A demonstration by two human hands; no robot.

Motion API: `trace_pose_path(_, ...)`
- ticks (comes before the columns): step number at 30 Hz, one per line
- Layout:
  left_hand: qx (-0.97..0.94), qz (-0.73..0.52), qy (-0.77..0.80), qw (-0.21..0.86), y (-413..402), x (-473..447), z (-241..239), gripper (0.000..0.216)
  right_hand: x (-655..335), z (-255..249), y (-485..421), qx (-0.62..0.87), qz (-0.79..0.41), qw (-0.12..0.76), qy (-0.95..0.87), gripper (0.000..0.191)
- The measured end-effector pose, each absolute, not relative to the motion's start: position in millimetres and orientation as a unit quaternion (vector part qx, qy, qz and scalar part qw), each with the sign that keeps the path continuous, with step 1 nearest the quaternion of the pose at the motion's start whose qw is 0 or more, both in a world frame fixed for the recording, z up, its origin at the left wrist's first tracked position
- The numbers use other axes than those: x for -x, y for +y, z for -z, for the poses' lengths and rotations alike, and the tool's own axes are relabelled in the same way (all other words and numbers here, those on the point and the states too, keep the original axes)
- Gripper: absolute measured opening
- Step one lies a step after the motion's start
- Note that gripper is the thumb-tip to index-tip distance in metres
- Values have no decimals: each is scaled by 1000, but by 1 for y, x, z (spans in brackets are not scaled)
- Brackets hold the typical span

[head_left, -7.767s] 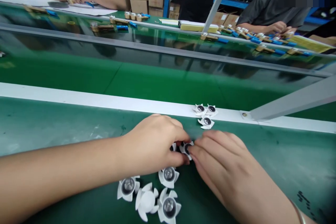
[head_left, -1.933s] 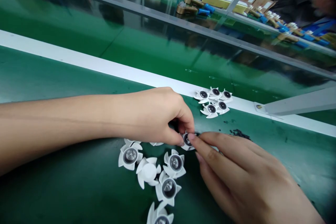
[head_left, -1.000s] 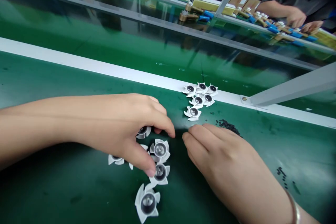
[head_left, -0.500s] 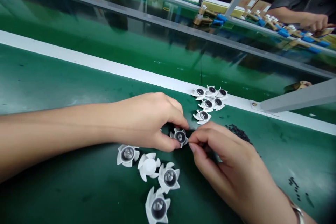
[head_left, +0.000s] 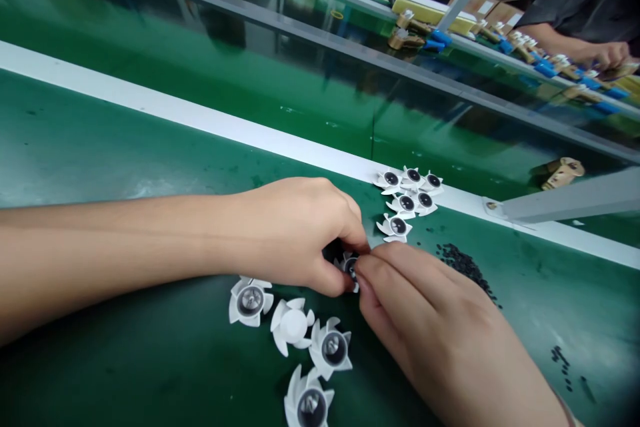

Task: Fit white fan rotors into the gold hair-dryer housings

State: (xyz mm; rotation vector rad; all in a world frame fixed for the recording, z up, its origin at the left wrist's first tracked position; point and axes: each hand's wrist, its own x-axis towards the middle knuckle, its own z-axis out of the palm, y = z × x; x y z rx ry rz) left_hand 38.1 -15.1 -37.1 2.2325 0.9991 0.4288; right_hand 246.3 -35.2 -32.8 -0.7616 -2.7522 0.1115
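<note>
My left hand (head_left: 313,233) grips a small white fan wheel (head_left: 351,268) by its blades between thumb and fingers, low over the green table. Over that wheel's dark hub, my right hand (head_left: 430,313) is closed in a pinch; whatever its fingertips hold is hidden. Several loose fan wheels lie in front of my left wrist, among them one with its closed white face up (head_left: 291,324) and one with its hollow hub up (head_left: 251,301). Beyond my fingers sits a cluster of fan wheels (head_left: 407,203) with dark hub centres. A pile of tiny black pieces (head_left: 463,268) lies right of it.
A white strip (head_left: 200,115) edges the table, and a pale post (head_left: 575,195) rises from it at right. More black bits (head_left: 564,367) lie at far right. Across the line are brown-and-blue handled parts (head_left: 415,40), a tan part (head_left: 564,173) and another person's hand (head_left: 610,55).
My right hand's fingers have moved left and down onto the fan wheel's hub, now covering much of it. The view has shifted slightly; the loose wheels keep their arrangement.
</note>
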Motion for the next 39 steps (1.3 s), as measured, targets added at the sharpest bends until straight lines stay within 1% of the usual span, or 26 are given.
trace_pose_path(3, -845, -157, 389, 331, -14, -37, 35, 19, -252, 28, -37, 209, -31, 102, -972, 35)
trace_pose_path(6, -843, -149, 395, 333, -13, -37, 33, 27, -259, 28, -39, 169, -17, 76, -983, 30)
trace_pose_path(8, -842, -142, 400, 334, -13, -37, 32, 29, -263, 29, -40, 162, 6, 87, -983, 27)
trace_pose_path(11, -842, -129, 405, 333, -15, -38, 30, 32, -272, 28, -40, 192, 40, 123, -973, 22)
trace_pose_path(15, -840, -114, 429, 312, -15, -35, 29, 31, -297, 19, -25, 301, 45, 167, -938, 15)
trace_pose_path(17, -835, -113, 460, 279, -9, -33, 30, 35, -313, 15, -12, 360, 52, 158, -918, 14)
trace_pose_path(19, -824, -122, 499, 240, 3, -33, 32, 42, -325, 16, 2, 392, 58, 129, -909, 19)
trace_pose_path(21, -804, -139, 532, 226, 16, -36, 33, 55, -328, 21, 11, 388, 42, 109, -914, 21)
trace_pose_path(23, -785, -160, 552, 232, 23, -39, 31, 62, -325, 27, 14, 372, 7, 107, -922, 20)
trace_pose_path(25, -782, -168, 556, 228, 21, -37, 25, 58, -318, 33, 13, 364, -16, 106, -925, 20)
trace_pose_path(27, -795, -154, 541, 226, 11, -26, 16, 47, -312, 37, 9, 358, -21, 96, -928, 22)
trace_pose_path(29, -811, -115, 510, 263, -4, -10, 9, 39, -309, 39, 7, 354, -16, 81, -931, 25)
trace_pose_path(31, -818, -91, 470, 319, -18, 5, 7, 37, -309, 41, 6, 361, -6, 72, -930, 24)
trace_pose_path(33, -825, -97, 434, 348, -28, 14, 10, 35, -308, 42, 7, 380, -7, 63, -923, 20)
trace_pose_path(36, -836, -122, 404, 351, -32, 12, 20, 32, -304, 42, 10, 417, -19, 40, -908, 14)
trace_pose_path(39, -837, -142, 392, 355, -30, 4, 28, 34, -297, 44, 11, 423, 31, -4, -906, 16)
